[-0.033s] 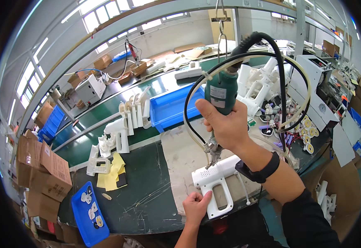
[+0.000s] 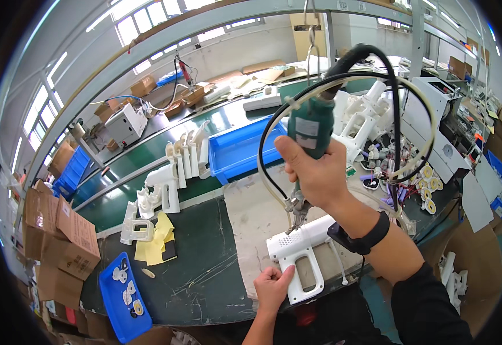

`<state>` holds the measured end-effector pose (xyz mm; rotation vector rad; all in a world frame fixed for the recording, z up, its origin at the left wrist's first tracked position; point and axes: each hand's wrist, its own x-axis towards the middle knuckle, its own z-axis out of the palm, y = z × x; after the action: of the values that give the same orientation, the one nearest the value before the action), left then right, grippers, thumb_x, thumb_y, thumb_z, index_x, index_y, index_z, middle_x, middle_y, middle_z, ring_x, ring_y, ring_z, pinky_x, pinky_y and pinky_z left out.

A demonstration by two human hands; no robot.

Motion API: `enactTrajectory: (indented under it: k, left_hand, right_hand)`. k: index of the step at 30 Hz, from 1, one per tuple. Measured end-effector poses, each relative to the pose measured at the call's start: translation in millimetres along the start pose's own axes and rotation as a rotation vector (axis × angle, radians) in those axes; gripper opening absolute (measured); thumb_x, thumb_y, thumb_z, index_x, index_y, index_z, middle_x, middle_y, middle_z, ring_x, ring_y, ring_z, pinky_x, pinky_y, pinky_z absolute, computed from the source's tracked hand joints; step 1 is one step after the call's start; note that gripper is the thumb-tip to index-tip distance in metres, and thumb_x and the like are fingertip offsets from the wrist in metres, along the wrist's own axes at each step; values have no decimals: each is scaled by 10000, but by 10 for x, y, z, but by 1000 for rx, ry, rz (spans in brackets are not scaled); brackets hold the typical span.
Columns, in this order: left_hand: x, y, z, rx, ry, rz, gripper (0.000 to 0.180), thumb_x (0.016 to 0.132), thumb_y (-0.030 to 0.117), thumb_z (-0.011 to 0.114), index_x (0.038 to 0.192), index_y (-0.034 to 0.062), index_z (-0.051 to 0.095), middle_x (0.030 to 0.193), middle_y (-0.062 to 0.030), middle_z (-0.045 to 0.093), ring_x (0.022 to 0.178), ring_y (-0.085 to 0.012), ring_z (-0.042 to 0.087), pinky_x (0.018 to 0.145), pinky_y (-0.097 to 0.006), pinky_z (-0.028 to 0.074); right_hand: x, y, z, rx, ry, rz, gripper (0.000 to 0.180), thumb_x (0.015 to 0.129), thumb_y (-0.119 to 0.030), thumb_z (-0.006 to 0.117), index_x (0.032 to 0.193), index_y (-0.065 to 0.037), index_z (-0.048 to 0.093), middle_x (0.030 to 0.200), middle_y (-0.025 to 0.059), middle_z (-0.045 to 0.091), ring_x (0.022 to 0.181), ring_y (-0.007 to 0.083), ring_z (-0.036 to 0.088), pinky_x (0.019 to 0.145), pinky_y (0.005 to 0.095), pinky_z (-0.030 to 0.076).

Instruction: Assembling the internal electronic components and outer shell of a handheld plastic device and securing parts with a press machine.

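Observation:
My right hand is wrapped around a green electric screwdriver that hangs from a metal hook. The tool points down, and its metal tip meets the upper side of a white gun-shaped plastic housing near a patch of small holes. The housing lies on its side on a brown sheet. Beside its looped handle is my left hand, fingers curled and thumb pressed on the handle's edge. A black cable and a pale hose loop around the screwdriver. A white cord trails from the housing.
Beyond the sheet stands a blue tray. White housings line the left, near yellow papers and a blue tray of small parts. Motors and wired parts pile up at right. Cardboard boxes stand far left.
The screwdriver's upper body and its hook have shifted slightly to the right. My left hand and the white housing stay where they were.

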<state>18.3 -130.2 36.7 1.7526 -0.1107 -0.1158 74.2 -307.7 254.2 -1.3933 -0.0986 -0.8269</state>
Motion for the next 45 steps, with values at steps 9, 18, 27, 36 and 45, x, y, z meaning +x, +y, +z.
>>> enactTrajectory:
  k: [9, 18, 27, 36, 45]
  left_hand:
    - [60, 524, 26, 156, -64, 146, 378, 754, 237, 827, 976, -8, 644, 544, 38, 398, 522, -57, 361, 485, -239, 337]
    - [97, 364, -61, -21, -177, -30, 179, 869, 116, 688, 964, -36, 694, 736, -68, 659, 633, -116, 598, 590, -234, 451]
    - [80, 278, -187, -562, -168, -350, 177, 911, 95, 610, 756, 60, 531, 623, 4, 485, 456, -70, 377, 409, -223, 273]
    - [54, 169, -77, -189, -209, -140, 330, 768, 91, 807, 633, 74, 507, 606, 68, 492, 524, -3, 367, 445, -199, 279]
    - [44, 246, -86, -116, -174, -40, 258, 760, 115, 819, 725, 27, 578, 606, 88, 404, 555, -15, 342, 475, -208, 290]
  right_hand:
    - [-116, -725, -10, 129, 4, -56, 324, 881, -335, 720, 824, -31, 623, 587, 41, 572, 469, 106, 533, 451, 228, 413]
    - [-387, -850, -183, 156, -72, -1, 305, 838, -319, 776, 813, -29, 683, 642, -38, 597, 544, 25, 503, 477, 206, 382]
    - [-419, -422, -202, 172, -34, 21, 235, 842, -195, 777, 923, -4, 666, 783, -21, 651, 726, 31, 541, 627, 214, 445]
    - [-504, -309, -165, -33, -72, 11, 283, 830, -230, 789, 943, -6, 658, 792, -8, 670, 719, 38, 563, 633, 222, 473]
    - [-395, -438, -122, 63, -19, -218, 300, 881, -286, 728, 814, -9, 633, 616, 11, 585, 504, 69, 536, 460, 218, 415]
